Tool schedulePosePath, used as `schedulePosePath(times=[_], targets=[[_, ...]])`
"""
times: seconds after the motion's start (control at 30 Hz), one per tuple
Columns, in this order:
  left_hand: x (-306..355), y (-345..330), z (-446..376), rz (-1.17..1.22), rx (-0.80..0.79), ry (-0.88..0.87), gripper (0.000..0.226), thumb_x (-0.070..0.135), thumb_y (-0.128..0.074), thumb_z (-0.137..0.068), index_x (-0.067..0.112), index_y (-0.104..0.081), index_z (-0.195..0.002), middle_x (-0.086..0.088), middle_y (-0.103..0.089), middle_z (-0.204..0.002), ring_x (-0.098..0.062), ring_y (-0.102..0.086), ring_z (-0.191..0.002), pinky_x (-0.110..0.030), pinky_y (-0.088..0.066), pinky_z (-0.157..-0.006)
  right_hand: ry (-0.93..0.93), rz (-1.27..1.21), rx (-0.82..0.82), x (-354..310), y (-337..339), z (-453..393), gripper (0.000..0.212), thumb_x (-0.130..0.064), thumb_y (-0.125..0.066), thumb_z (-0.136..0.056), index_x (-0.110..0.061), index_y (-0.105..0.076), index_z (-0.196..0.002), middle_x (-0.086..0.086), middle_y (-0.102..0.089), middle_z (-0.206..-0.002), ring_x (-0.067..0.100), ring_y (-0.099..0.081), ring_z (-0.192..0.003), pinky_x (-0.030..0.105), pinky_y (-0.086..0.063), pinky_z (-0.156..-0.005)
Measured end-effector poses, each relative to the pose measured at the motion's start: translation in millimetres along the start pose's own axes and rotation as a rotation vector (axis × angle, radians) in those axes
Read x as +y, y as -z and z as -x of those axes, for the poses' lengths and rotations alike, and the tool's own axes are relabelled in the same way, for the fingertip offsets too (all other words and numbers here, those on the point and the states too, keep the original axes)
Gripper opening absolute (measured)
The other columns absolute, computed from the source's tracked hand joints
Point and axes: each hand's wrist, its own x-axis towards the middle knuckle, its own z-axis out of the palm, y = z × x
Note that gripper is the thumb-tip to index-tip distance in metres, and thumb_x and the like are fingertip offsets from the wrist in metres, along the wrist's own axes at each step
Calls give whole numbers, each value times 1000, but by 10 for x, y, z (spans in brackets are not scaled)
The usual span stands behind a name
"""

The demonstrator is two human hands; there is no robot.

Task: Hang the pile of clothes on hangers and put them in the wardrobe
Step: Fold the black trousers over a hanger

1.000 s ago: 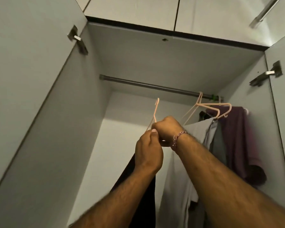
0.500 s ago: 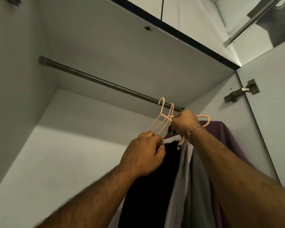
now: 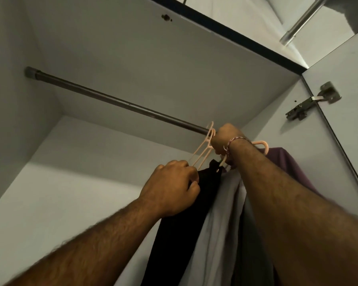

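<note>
Both arms reach up into the wardrobe (image 3: 298,129), toward the right end of the rail (image 3: 116,101). The right hand (image 3: 225,139) is up at the rail, fingers curled round the neck of a pink hanger (image 3: 205,149) whose hook (image 3: 212,130) sits at the rail; whether the hook is fully over the rail I cannot tell. The left hand (image 3: 174,187), lower and nearer, grips the hanger's left arm together with the top edge of the black garment (image 3: 186,223) that hangs from it. Just right of the black garment hang a white shirt (image 3: 223,213) and a grey garment (image 3: 248,244), and furthest right a purple one (image 3: 283,162) on another pink hanger (image 3: 264,146). A thread bracelet (image 3: 228,147) circles the right wrist. A metal hinge (image 3: 310,102) sits on the right door.
</note>
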Motion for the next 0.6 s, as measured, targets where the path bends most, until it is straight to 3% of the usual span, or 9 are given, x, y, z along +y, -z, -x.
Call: schedulePosePath(times=[0.1,0.17,0.23,0.33,0.4,0.47,0.6], targets=[[42,-101,8,-34,-11,-10,23,42,-50,-99,31,-68,-108,11,-61,-101,-8,-54,-97,-39,-48,-98,44,52,-129,45,-60,-19,18,-10,-60,-99,1,-71,-109,14,-71,-99,26,-68,-89,35,-58,-74],[63,-158,26,-49,-15,-19,20,41,-50,-98,32,-67,-104,11,-59,-98,-8,-53,-94,-39,-48,-97,18,-23,-153,84,-63,-71,23,-6,-61,-95,5,-69,-114,13,-66,-84,23,-62,-70,31,-52,-60],[84,-204,47,-62,-32,-20,15,40,-50,-98,33,-63,-97,11,-58,-95,-8,-52,-92,-39,-47,-95,-3,-46,-168,131,-34,-112,24,-4,-65,-91,6,-69,-112,11,-63,-76,20,-58,-60,28,-44,-50],[77,-303,97,-52,-41,10,10,39,-50,-96,35,-59,-96,13,-58,-95,-7,-52,-90,-39,-49,-92,17,3,-170,158,-11,-72,10,-3,-68,-89,0,-67,-99,11,-63,-75,22,-59,-60,27,-45,-52],[76,-376,137,-6,-66,45,16,39,-49,-95,34,-59,-107,13,-61,-104,-6,-55,-93,-36,-52,-87,71,102,-137,149,-22,-31,8,-6,-70,-90,-2,-69,-97,9,-66,-83,22,-60,-68,29,-47,-60],[57,-445,173,68,-113,90,30,41,-49,-98,33,-55,-127,10,-61,-120,-8,-58,-101,-32,-52,-85,101,153,-84,134,-65,-10,7,-10,-70,-91,-7,-71,-97,5,-62,-81,19,-57,-68,29,-43,-56],[15,-519,278,163,-176,186,56,44,-51,-101,33,-35,-153,6,-52,-147,-13,-57,-124,-34,-51,-100,85,121,-9,112,-145,46,7,-15,-62,-94,-10,-67,-95,4,-58,-80,19,-53,-68,27,-36,-53]])
